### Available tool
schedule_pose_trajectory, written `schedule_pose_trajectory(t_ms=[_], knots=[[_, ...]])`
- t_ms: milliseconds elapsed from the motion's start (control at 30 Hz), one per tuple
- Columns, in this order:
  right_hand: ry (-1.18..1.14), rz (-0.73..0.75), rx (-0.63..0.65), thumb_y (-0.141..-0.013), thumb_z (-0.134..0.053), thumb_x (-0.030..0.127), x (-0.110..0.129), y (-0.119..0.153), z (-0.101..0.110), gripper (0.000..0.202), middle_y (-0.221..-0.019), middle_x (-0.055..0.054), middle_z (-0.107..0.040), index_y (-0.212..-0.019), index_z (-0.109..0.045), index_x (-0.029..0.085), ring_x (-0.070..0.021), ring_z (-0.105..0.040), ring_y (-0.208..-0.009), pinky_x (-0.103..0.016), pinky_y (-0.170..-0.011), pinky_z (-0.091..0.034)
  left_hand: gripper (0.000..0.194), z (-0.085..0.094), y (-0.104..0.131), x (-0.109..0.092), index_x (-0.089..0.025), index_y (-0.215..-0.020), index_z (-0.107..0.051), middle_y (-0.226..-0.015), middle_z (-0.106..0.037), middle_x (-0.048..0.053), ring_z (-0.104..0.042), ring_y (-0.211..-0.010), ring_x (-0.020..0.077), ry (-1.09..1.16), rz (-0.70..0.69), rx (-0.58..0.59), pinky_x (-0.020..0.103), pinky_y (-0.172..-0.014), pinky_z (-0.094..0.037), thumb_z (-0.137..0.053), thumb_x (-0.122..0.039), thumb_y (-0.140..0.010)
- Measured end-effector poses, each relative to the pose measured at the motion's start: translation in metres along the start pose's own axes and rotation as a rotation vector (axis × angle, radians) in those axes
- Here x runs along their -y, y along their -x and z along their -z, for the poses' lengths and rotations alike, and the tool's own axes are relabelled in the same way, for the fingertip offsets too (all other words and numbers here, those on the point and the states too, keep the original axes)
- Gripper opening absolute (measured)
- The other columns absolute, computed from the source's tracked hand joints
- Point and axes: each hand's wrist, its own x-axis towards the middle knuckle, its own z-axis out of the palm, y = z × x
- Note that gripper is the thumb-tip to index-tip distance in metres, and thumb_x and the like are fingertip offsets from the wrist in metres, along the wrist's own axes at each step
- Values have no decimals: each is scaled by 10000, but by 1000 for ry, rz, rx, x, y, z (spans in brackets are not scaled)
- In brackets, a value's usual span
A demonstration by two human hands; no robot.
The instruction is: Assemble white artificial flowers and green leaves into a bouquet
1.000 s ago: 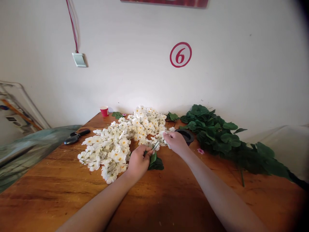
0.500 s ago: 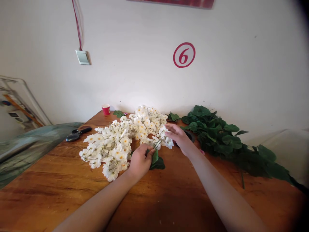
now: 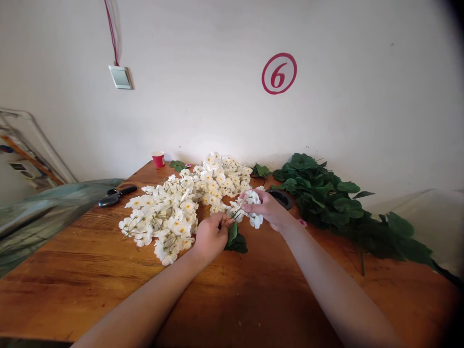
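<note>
Between thumb and fingers, my left hand (image 3: 213,235) pinches the stem of an artificial flower spray (image 3: 237,211) with white blossoms. Green leaves (image 3: 237,241) hang from the stem just beside that hand. My right hand (image 3: 266,208) is closed around the spray's white blossoms, its thumb in front and fingers behind, partly hidden by petals. To the left and behind lies a large heap of white artificial flowers (image 3: 174,212) with yellow centres, near my left hand.
Green artificial leaves (image 3: 337,208) are piled along the right. Behind my right hand sits a black round dish or roll (image 3: 280,198). A black-handled tool (image 3: 116,195) lies at the left edge, and a red paper cup (image 3: 158,159) stands at the table's (image 3: 108,270) back.
My right hand has gone from loosely spread beside the blossoms to closed around them. The left hand keeps its pinch on the stem. The camera view has tipped slightly.
</note>
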Motion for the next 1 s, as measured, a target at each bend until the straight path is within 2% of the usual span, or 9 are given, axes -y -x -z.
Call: schedule_pose_trajectory(t_ms=[233,400,633,800,1000], knots=[[-287,-113,-24,-570,-828,221,-12,-3,-5,359,-633,59,-525,-856,-610,236,-116,-475,-537,-237,-485,-334,166,5,0,-3,-198,-747,-634,-698,-676,-1,-609,-655,138,-82,-41,-31,232,-609,-410,-529,-224,-873],[-370,-169,-30,-539,-807,150,-16,-5,-6,335,-653,49,-555,-795,-607,234,-125,-484,-566,-254,-521,-352,139,2,1,2,-196,-749,-620,-733,-693,9,-625,-684,149,-115,-99,-5,237,-625,-416,-530,-167,-850],[-375,-260,-12,-519,-770,134,-16,-4,-8,370,-645,49,-559,-834,-596,217,-127,-492,-575,-254,-525,-349,143,-1,1,6,-192,-726,-561,-706,-669,16,-612,-672,156,-105,-154,12,241,-621,-412,-511,-88,-811],[-349,-245,-25,-518,-758,131,-12,-1,-14,330,-580,66,-511,-769,-561,214,-109,-454,-512,-247,-475,-292,141,-1,0,8,-195,-725,-552,-689,-657,13,-598,-656,156,-105,-147,-11,244,-614,-405,-514,-96,-818],[-351,-220,-50,-533,-747,141,-13,-1,-17,341,-605,55,-530,-807,-561,221,-121,-475,-535,-246,-482,-303,145,-2,2,9,-198,-716,-524,-670,-637,9,-588,-640,151,-78,-165,-10,241,-605,-404,-511,-97,-820]])
